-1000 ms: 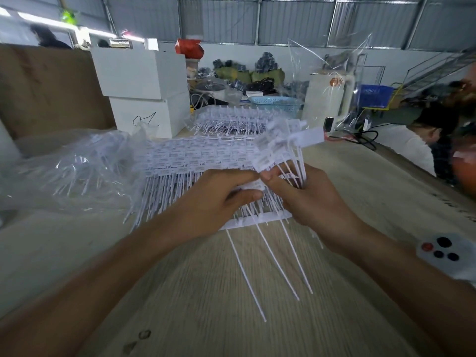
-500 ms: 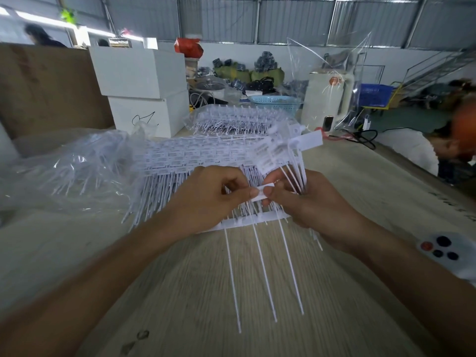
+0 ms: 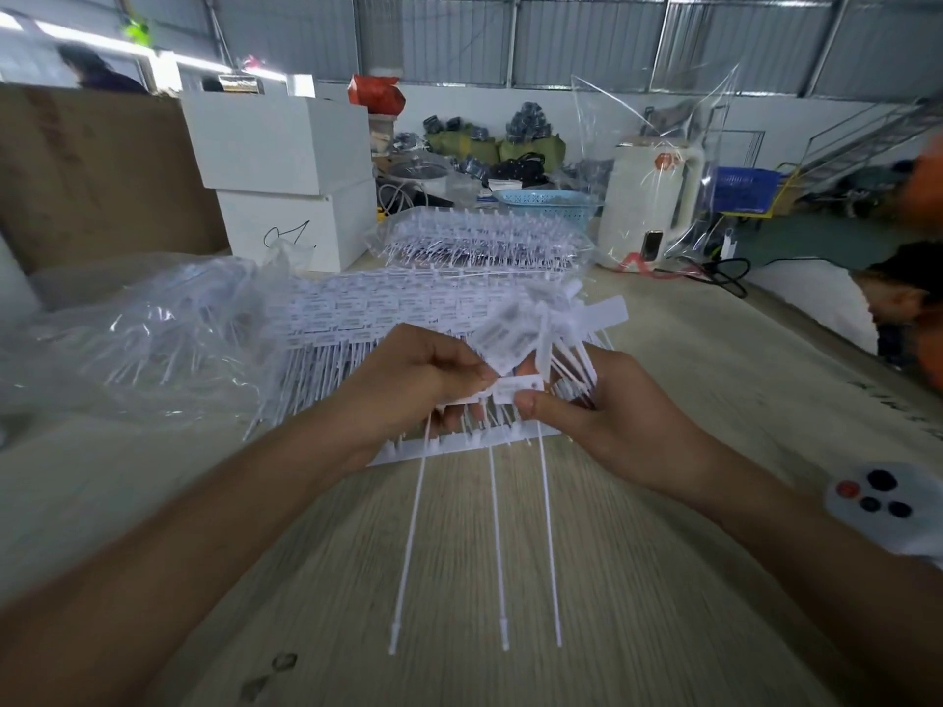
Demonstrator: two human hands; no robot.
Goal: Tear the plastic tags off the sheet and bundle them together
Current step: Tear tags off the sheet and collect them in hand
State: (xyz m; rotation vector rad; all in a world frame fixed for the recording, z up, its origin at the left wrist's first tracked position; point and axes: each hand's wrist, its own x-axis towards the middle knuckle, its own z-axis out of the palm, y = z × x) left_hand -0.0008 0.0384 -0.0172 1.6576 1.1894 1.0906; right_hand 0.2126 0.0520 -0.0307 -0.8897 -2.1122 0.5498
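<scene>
Both hands mid-table, above the sheet: left hand pinches the sheet's near strip, right hand grips a bundle of tags, thumb and finger pinching one tag; three tails hang toward the near table edge

Both hands working a white tag sheet over a wooden table.

The left hand grips the sheet of plastic tags at its near edge; the right hand pinches one tag head while holding a bundle of torn tags. Three tag tails hang down over the table. A clear plastic bag lies left; white boxes stand behind.
</scene>
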